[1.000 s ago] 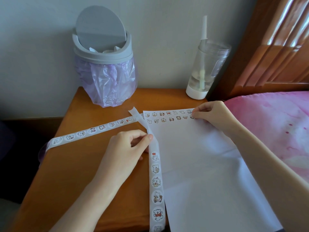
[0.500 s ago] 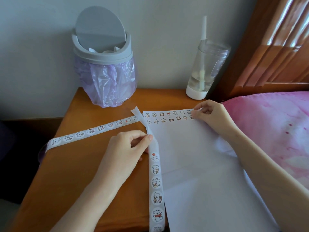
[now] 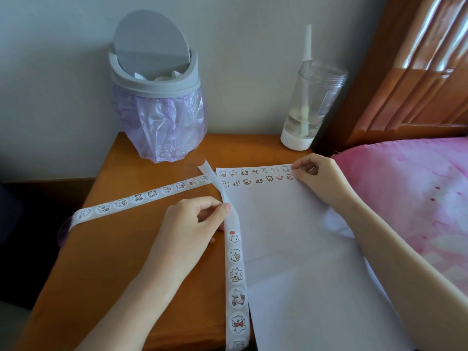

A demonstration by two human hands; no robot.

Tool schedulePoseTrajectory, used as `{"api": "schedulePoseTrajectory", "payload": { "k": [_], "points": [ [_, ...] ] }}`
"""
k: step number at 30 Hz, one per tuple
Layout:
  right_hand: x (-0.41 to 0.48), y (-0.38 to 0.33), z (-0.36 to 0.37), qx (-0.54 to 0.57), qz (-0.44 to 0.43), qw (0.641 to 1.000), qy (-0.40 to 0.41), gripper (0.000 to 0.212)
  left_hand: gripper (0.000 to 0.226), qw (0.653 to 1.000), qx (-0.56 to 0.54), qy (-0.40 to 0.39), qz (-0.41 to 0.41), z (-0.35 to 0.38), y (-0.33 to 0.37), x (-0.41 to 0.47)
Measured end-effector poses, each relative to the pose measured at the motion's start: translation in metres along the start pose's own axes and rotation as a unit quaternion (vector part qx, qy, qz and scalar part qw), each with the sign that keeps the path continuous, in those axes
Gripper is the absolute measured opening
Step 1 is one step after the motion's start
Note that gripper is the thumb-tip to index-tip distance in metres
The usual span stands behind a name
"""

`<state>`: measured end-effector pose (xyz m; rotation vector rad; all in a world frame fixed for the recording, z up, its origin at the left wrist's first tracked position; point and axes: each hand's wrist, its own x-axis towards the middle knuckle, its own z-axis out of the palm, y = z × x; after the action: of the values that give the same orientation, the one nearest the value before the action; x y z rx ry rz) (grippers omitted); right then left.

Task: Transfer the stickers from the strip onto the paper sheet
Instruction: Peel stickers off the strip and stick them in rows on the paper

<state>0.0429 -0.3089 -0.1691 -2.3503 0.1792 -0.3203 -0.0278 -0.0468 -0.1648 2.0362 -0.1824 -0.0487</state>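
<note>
White sticker strip [image 3: 236, 274], round cartoon bears printed, along left edge of paper sheet [image 3: 291, 236], bent leftward at sheet's top corner. Left grip [image 3: 188, 224] pinching strip; right grip [image 3: 314, 173] curled at sheet's top-right corner, hold unclear.

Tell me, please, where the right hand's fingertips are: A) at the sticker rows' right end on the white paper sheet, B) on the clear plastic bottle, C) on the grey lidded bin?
A: the right hand touches the white paper sheet beside the last stickers; the left hand pinches the white sticker strip.
</note>
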Motion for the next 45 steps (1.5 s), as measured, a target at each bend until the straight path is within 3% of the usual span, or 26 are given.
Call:
{"api": "schedulePoseTrajectory", "payload": {
  "k": [5, 10, 15, 24, 30, 40, 45],
  "points": [
    [-0.035, -0.050, 0.006, 0.099, -0.030, 0.994, 0.037, 0.006, 0.018, 0.999, -0.051, 0.009, -0.005, -0.002, 0.003, 0.000],
    [-0.094, -0.105, 0.020, 0.151, -0.014, 0.980, -0.130, 0.020, 0.018, 0.987, -0.141, 0.072, -0.019, -0.003, 0.006, 0.002],
    [-0.107, -0.110, 0.018, 0.231, 0.016, 0.954, -0.191, 0.017, 0.021, 0.986, -0.138, 0.094, 0.012, -0.005, 0.010, 0.000],
    [-0.106, -0.101, 0.021, 0.249, -0.031, 0.960, -0.128, 0.012, 0.036, 0.963, -0.263, 0.041, -0.038, -0.005, 0.014, 0.001],
    [-0.104, -0.099, 0.021, 0.261, -0.030, 0.958, -0.113, 0.009, 0.020, 0.977, -0.212, 0.028, -0.009, -0.004, 0.014, -0.001],
    [-0.105, -0.097, 0.024, 0.231, -0.038, 0.967, -0.099, 0.008, 0.018, 0.983, -0.178, 0.035, 0.001, -0.004, 0.014, -0.001],
    [-0.106, -0.096, 0.025, 0.161, -0.078, 0.981, -0.076, 0.018, 0.019, 0.985, -0.168, 0.035, -0.010, -0.004, 0.012, 0.000]
  ]
}}
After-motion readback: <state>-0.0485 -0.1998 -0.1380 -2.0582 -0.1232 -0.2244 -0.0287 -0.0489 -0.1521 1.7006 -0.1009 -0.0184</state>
